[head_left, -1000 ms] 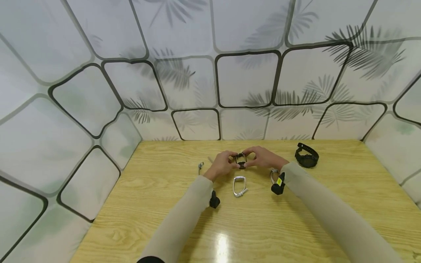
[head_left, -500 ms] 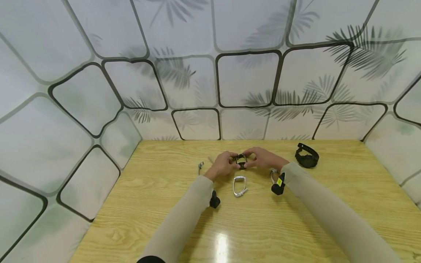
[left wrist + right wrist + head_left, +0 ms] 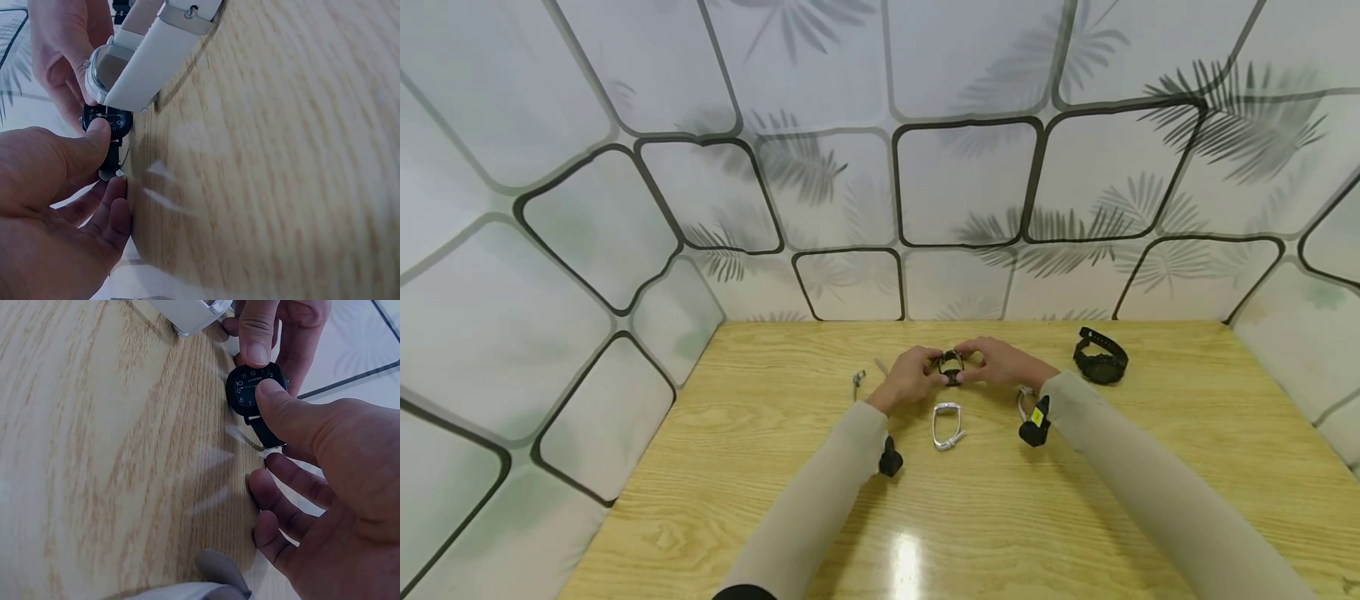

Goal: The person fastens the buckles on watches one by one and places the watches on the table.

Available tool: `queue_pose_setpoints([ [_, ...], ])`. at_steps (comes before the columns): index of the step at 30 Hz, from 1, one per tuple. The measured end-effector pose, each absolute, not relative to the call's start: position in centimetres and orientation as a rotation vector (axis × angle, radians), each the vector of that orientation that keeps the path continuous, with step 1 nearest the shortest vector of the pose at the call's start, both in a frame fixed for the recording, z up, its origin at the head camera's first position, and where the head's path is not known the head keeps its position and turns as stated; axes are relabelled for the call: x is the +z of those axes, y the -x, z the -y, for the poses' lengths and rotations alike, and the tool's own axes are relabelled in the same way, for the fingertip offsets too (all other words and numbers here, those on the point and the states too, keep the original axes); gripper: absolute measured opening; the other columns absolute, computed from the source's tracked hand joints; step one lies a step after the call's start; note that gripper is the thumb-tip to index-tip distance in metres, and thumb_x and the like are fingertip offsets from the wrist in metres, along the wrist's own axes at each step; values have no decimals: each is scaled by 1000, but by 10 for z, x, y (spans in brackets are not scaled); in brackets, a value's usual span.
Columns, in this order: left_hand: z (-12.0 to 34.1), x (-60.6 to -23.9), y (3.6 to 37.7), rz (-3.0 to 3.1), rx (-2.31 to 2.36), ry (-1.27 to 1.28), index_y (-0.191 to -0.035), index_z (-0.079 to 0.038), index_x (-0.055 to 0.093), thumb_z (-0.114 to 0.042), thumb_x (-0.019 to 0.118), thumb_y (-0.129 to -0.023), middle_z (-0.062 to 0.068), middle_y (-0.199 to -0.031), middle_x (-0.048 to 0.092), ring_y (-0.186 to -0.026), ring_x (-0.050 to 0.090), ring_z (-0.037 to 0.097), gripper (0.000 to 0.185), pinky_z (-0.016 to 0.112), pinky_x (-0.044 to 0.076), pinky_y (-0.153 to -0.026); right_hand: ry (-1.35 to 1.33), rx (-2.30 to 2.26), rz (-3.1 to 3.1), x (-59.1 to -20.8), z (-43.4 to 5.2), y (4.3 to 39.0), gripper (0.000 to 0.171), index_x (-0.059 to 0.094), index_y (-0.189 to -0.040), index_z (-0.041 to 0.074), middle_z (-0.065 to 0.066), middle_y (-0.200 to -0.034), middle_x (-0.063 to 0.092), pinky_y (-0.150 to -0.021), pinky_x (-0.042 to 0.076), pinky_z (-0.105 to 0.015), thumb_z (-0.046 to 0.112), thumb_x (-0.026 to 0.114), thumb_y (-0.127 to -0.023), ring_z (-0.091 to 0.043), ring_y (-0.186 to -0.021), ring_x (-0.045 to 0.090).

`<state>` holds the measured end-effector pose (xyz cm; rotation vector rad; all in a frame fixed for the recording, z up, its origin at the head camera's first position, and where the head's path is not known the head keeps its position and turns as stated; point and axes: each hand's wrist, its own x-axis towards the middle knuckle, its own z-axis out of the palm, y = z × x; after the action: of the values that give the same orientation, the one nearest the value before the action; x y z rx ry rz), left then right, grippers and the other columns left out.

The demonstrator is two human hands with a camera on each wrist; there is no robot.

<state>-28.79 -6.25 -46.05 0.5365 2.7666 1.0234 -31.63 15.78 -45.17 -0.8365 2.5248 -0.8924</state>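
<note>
Both hands hold a small black watch [image 3: 950,367] just above the wooden table [image 3: 1075,500], at its far middle. My left hand [image 3: 925,367] pinches it from the left, with the thumb [image 3: 94,145] on the strap beside the watch case [image 3: 107,119]. From the right, my right hand [image 3: 980,361] pinches it. Its thumb [image 3: 284,409] lies on the strap just below the dial [image 3: 251,389]. The other fingers [image 3: 278,494] curl loosely under it. A white watch [image 3: 946,423] lies on the table just in front of the hands, and shows as the white watch [image 3: 150,56] in the left wrist view.
A bigger black watch [image 3: 1100,358] lies at the far right of the table. A small grey piece [image 3: 857,382] and a thin pin [image 3: 878,365] lie left of the hands. A pale strap [image 3: 1022,402] lies beside my right wrist. Patterned walls close the table in behind and at both sides.
</note>
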Motion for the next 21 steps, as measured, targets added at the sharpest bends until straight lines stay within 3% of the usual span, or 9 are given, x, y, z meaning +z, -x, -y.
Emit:
queue_pose_setpoints([
  [9, 72, -445, 277, -2731, 1126, -446, -151, -4, 49, -15, 69, -101, 16, -140, 60, -115, 64, 31, 56, 40, 57, -91, 789, -885, -2548, -449, -156, 314, 72, 40, -155, -1, -27, -137, 57, -93, 55, -53, 33, 71, -100, -44, -116, 63],
  [21, 116, -426, 262, -2777, 1234, -374, -152, -11, 50, -21, 67, -103, 15, -138, 61, -103, 65, 28, 53, 34, 57, -74, 751, -919, -2651, -431, -152, 305, 62, 41, -155, 0, -28, -140, 54, -92, 55, -53, 30, 62, -105, -45, -114, 63],
])
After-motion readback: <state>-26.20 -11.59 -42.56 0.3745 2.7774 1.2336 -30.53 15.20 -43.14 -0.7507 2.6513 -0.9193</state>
